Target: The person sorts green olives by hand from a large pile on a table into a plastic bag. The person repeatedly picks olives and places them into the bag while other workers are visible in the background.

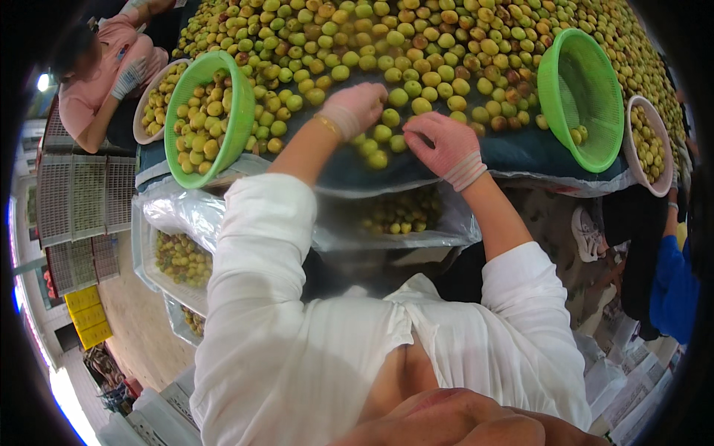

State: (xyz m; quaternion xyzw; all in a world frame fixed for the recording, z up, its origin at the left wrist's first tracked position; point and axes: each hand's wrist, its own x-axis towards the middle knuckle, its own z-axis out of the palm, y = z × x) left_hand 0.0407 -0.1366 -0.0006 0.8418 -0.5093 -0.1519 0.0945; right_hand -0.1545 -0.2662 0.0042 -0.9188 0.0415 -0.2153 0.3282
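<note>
Many small round green-yellow fruits point(422, 106), some reddish brown, lie loose on a dark cloth-covered table point(502, 153). My left hand point(355, 108), in a pink knit glove, rests among them with its fingers bent down; whether it holds a fruit cannot be told. My right hand point(443, 146), gloved alike, is just to the right, thumb and fingertips near each other beside several fruits; its grip is unclear. A green plastic basket point(242, 117) with many fruits stands at the left. Another green basket point(597, 100), at the right, holds a few.
A pale basin point(143, 124) of fruit stands far left by a person in pink point(83, 120); a pink basin point(664, 181) stands far right near a person in blue point(672, 284). Below the table edge are plastic-lined crates point(146, 245) with fruit. Stacked crates point(72, 184) stand left.
</note>
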